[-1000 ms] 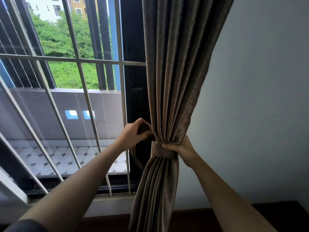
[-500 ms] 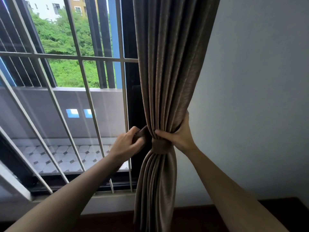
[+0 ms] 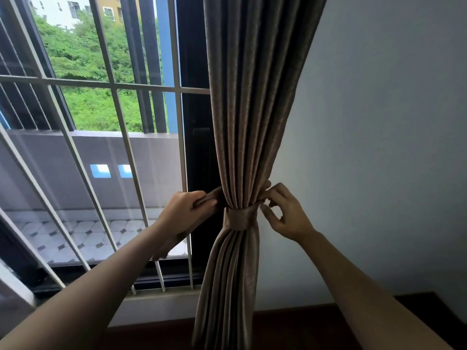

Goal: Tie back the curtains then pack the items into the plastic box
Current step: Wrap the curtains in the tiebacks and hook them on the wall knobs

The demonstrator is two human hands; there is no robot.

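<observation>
A brown pleated curtain hangs between the window and the wall, gathered at mid-height by a matching fabric tieback band. My left hand is closed on the tieback's loose left end, just left of the curtain. My right hand is at the curtain's right edge, fingertips pinching the fabric where the band meets the folds. The plastic box and the items are out of view.
A window with a white metal grille fills the left half, with a dark frame beside the curtain. A plain white wall stands to the right. A dark wooden floor runs along the bottom.
My right hand has come off the front of the gathered curtain and moved to its right edge, now pinching with the fingertips. My left hand still holds the band's end.
</observation>
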